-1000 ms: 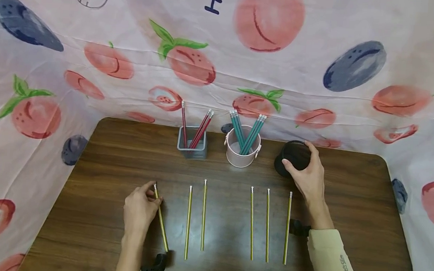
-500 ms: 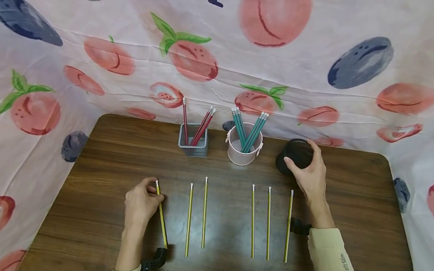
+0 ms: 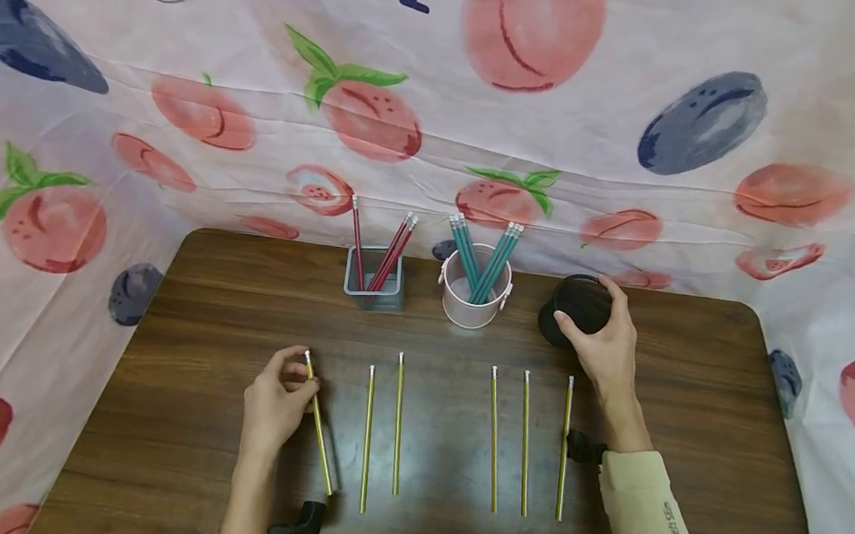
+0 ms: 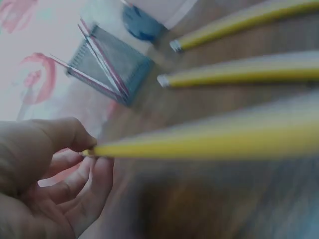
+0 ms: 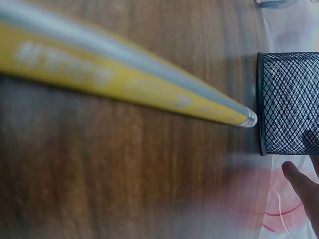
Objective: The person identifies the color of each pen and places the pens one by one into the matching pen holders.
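Note:
My left hand (image 3: 272,404) pinches a yellow pencil (image 3: 319,436) near its white eraser end. In the left wrist view, thumb and fingers meet on that pencil (image 4: 189,143), which is blurred along its length. A black mesh pen holder (image 3: 582,303) stands at the back right of the table. My right hand (image 3: 606,351) grips it, thumb at the near side and fingers at the right. The right wrist view has the mesh holder (image 5: 290,104) at its right edge, with only a thumb (image 5: 301,186) and a bit of finger showing.
Several more yellow pencils, such as this one (image 3: 367,443) and this pencil (image 3: 524,448), lie apart on the wooden table (image 3: 449,399). Behind them stand a grey square holder (image 3: 374,299) with red pencils and a pink bucket (image 3: 469,314) with teal pencils. Fruit-printed cloth hangs behind.
My left hand has tipped the pencil slightly; its lower end now stands off its shadow. The right hand stays at the mesh pen holder. The head view has shifted a little.

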The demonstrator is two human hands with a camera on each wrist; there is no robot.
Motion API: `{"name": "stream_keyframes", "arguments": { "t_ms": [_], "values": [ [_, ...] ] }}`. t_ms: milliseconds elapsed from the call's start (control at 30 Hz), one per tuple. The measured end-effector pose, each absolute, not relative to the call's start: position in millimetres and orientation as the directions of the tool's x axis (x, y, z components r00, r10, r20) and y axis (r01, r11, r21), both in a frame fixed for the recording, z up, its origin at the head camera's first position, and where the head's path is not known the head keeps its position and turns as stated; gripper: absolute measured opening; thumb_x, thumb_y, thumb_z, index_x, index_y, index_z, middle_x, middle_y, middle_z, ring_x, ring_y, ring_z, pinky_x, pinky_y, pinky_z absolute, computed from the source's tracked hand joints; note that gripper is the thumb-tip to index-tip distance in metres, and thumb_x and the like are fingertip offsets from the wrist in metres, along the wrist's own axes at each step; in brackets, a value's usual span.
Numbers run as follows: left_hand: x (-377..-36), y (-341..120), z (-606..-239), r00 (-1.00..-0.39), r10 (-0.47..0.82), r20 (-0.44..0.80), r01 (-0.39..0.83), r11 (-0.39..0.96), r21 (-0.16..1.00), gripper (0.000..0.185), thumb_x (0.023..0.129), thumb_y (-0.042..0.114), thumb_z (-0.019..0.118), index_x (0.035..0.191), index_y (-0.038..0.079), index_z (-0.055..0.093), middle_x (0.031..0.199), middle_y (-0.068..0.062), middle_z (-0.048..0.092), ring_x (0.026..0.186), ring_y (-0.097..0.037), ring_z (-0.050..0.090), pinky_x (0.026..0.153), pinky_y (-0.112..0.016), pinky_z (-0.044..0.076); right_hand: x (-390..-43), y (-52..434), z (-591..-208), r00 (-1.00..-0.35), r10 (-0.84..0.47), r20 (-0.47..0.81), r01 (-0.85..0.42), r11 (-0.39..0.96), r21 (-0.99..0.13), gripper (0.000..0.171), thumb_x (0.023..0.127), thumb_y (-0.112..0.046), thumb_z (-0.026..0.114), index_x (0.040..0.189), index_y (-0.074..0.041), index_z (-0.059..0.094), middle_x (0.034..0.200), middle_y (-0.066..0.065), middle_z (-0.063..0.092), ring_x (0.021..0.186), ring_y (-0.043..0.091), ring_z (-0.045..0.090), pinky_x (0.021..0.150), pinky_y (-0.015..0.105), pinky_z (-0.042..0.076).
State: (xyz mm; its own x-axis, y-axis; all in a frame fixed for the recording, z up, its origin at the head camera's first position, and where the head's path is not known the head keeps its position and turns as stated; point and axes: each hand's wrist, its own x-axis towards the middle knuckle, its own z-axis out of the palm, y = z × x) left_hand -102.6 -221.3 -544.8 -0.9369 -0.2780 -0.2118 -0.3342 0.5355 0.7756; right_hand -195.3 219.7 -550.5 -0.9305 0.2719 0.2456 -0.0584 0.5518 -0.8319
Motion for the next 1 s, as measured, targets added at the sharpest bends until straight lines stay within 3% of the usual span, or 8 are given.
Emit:
{"name": "stream_keyframes", "arguments": {
  "t_ms": [233, 533, 800, 1000],
  "values": [
    [-105.9, -214.4, -538.7, -0.957, -0.205, -0.207, -0.268, 0.346, 0.899, 0.048, 0.093, -0.004, 0.062, 0.137, 0.01, 0.05, 0.111, -0.013, 0.058, 0.08, -0.023, 0.07, 0.055, -0.035, 0.059, -196.3, 219.5, -549.3, -0.925, 0.267, 0.271, -0.081, 0.559, -0.825, 0.081, 0.073, -0.023, 0.089, 0.143, -0.02, 0.049, 0.139, 0.01, 0.056, 0.123, 0.031, 0.053, 0.104, 0.052, 0.038],
    [-110.3, -203.8, -530.4, -0.975, -0.136, -0.173, -0.194, 0.155, 0.969, 0.047, 0.098, -0.004, 0.056, 0.141, 0.007, 0.041, 0.111, -0.014, 0.052, 0.076, -0.016, 0.063, 0.057, -0.045, 0.059, -195.3, 219.8, -551.2, -0.928, 0.271, 0.255, -0.074, 0.536, -0.841, 0.085, 0.072, -0.021, 0.09, 0.145, -0.018, 0.046, 0.138, 0.012, 0.055, 0.123, 0.031, 0.052, 0.104, 0.053, 0.038],
    [-115.2, -186.2, -524.5, -0.99, -0.123, -0.064, -0.067, 0.018, 0.998, 0.048, 0.094, -0.006, 0.062, 0.138, 0.007, 0.048, 0.103, -0.012, 0.054, 0.069, -0.013, 0.063, 0.052, -0.041, 0.058, -194.3, 219.2, -551.7, -0.921, 0.297, 0.254, -0.063, 0.528, -0.847, 0.084, 0.072, -0.022, 0.089, 0.144, -0.02, 0.046, 0.131, 0.017, 0.06, 0.114, 0.034, 0.056, 0.098, 0.053, 0.042],
    [-121.1, -166.2, -518.6, -0.992, -0.126, 0.016, 0.031, -0.123, 0.992, 0.049, 0.095, -0.011, 0.056, 0.14, -0.001, 0.04, 0.105, -0.018, 0.052, 0.07, -0.013, 0.063, 0.051, -0.035, 0.058, -192.0, 217.2, -552.9, -0.92, 0.304, 0.247, -0.053, 0.529, -0.847, 0.084, 0.072, -0.024, 0.089, 0.144, -0.021, 0.046, 0.131, 0.016, 0.06, 0.112, 0.033, 0.057, 0.097, 0.052, 0.043]
  ]
}}
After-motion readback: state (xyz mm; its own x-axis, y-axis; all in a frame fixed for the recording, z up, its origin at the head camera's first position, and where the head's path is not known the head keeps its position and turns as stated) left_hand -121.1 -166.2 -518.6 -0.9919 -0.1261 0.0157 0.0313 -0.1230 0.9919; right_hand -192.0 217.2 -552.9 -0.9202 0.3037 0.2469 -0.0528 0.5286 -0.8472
